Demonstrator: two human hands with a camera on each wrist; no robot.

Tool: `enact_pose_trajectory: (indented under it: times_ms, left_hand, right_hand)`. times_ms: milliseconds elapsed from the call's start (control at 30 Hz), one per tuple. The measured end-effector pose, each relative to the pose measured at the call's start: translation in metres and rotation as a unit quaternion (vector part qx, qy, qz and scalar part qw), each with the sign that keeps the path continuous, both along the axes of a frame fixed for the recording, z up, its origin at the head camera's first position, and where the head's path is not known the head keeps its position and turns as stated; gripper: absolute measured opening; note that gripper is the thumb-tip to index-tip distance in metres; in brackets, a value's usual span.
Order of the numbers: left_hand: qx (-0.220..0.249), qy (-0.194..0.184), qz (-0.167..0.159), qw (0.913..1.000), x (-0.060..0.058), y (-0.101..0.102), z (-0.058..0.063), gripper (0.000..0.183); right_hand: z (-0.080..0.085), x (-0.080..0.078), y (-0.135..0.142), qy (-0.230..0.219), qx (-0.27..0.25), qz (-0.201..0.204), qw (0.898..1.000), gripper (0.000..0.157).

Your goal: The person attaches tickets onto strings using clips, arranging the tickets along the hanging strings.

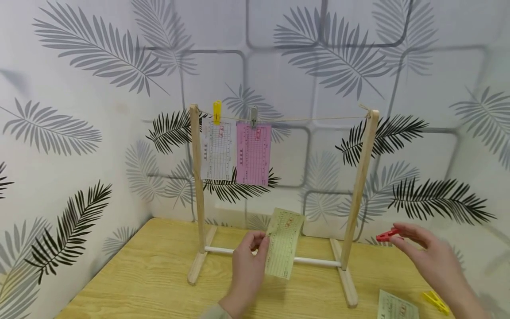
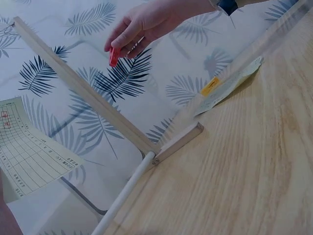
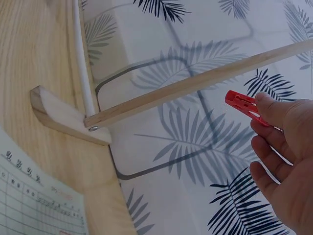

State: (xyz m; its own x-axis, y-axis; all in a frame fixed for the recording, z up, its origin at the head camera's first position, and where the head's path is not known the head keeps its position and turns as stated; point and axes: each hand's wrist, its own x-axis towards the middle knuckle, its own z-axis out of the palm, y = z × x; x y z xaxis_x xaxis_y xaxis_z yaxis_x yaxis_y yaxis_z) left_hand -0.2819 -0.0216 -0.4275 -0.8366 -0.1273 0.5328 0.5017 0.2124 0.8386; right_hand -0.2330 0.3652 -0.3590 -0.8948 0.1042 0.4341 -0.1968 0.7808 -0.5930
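My left hand (image 1: 250, 265) pinches a yellow-green printed form (image 1: 283, 243) by its left edge, in front of the wooden stand, below the string. The sheet hangs slightly tilted; part of it shows at the left in the left wrist view. Off to the right, my right hand (image 1: 428, 254) pinches a red clothespin (image 3: 244, 105) between thumb and forefinger, its nose pointing left toward the stand. On the string (image 1: 311, 118), a yellow clothespin (image 1: 217, 112) holds a white form (image 1: 217, 150) and a grey clothespin (image 1: 253, 117) holds a pink form (image 1: 253, 155).
The stand's left post (image 1: 198, 186) and right post (image 1: 360, 190) rise from feet joined by a white rod (image 1: 318, 262). Another pale green form (image 1: 396, 305) lies at the front right of the wooden table (image 1: 131, 266), beside a yellow clothespin (image 1: 436, 302). A leaf-patterned wall stands behind.
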Motion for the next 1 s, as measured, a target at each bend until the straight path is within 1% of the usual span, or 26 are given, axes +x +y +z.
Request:
enact_pose_trajectory:
  times_ms: [200, 300, 400, 533, 600, 733, 800, 1000]
  left_hand:
    - [-0.004, 0.019, 0.009, 0.9998, -0.004, -0.002, 0.015, 0.009]
    - [0.0, 0.025, 0.008, 0.9997, -0.006, -0.002, 0.022, 0.01]
    - [0.002, 0.027, 0.006, 0.9996, -0.007, -0.003, 0.029, 0.011]
    - [0.004, 0.032, 0.007, 0.9994, -0.01, -0.002, 0.04, 0.013]
    - [0.006, 0.036, 0.006, 0.9993, -0.012, -0.002, 0.046, 0.013]
    - [0.012, 0.038, -0.005, 0.9992, -0.012, 0.0, 0.057, 0.013]
    - [0.018, 0.037, -0.01, 0.9991, -0.012, 0.0, 0.061, 0.012]
    - [0.023, 0.042, -0.01, 0.9988, -0.015, 0.005, 0.073, 0.013]
  right_hand:
    - [0.039, 0.002, -0.013, 0.039, 0.019, 0.015, 0.999, 0.053]
    - [0.058, 0.003, -0.021, 0.058, 0.029, 0.017, 0.998, 0.051]
    - [0.075, 0.004, -0.028, 0.064, 0.033, 0.02, 0.997, 0.046]
    - [0.098, 0.002, -0.033, 0.066, 0.031, 0.052, 0.996, 0.041]
    - [0.11, 0.0, -0.036, 0.063, 0.035, 0.064, 0.995, 0.041]
    - [0.131, -0.004, -0.043, 0.06, 0.049, 0.069, 0.995, 0.042]
    - [0.141, -0.005, -0.048, 0.062, 0.052, 0.08, 0.994, 0.043]
    - [0.174, -0.008, -0.068, 0.102, 0.084, 0.095, 0.987, 0.04]
